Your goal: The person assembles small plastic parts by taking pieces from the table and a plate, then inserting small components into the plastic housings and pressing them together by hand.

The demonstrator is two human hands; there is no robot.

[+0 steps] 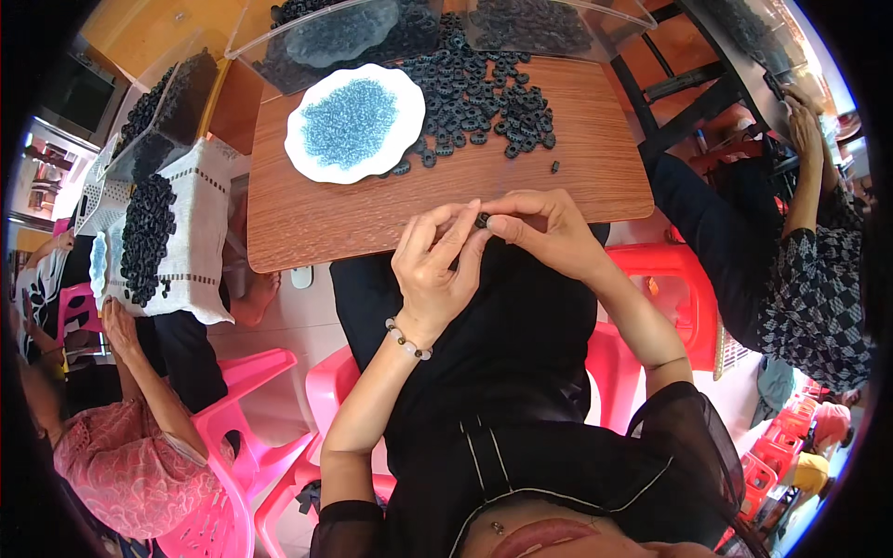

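Note:
A small dark part (pixel 482 220) is pinched at the fingertips where both my hands meet, just off the table's near edge. My left hand (pixel 436 261), with a beaded bracelet at its wrist, has thumb and forefinger around it. From the other side, my right hand (pixel 548 227) grips it between thumb and forefinger. Fingers hide most of its shape. Beyond them a scalloped white plate (pixel 298 157) holds a heap of tiny bluish pieces, too small to make out. Many black plastic parts (pixel 460 104) lie loose right of the plate. One small dark piece (pixel 555 167) sits apart on the wood-grain table (pixel 335 223).
Clear plastic bins (pixel 349 42) of black parts line the table's far edge. To the left, a person's hand (pixel 120 328) is beside a cloth-covered table (pixel 199 209) with a black pile. Another person's hands (pixel 802 115) work at right. Pink stools (pixel 328 383) stand close by.

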